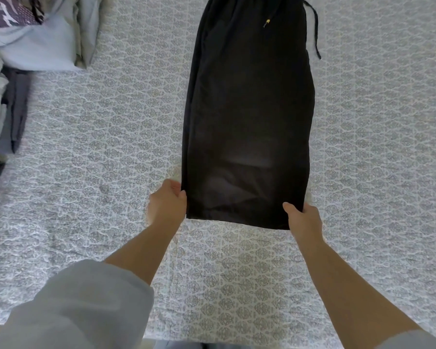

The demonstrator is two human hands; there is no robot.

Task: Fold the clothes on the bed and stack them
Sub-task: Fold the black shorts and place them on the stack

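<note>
In the head view I am looking down at a pair of black trousers (pixel 248 117) lying lengthwise on the patterned bedspread (pixel 98 147), already folded leg over leg, with the waistband at the far end and the drawstring (pixel 315 34) trailing off to the right. My left hand (pixel 168 202) is pinching the near left corner of the hem, fingers curled around the edge, and my right hand (pixel 303 217) is gripping the near right corner the same way, thumb lying on top of the cloth. I am judging that both corners are being held so the hem stays square and taut, ready to be carried up toward the waistband for the next fold. The near end is looking slightly lifted off the bed, though I cannot tell by how much. At the far left edge a stack of folded clothes (pixel 0 107) is sitting well apart from the trousers, beside a pale blue bundle (pixel 48 46), probably where this piece is going once folded
</note>
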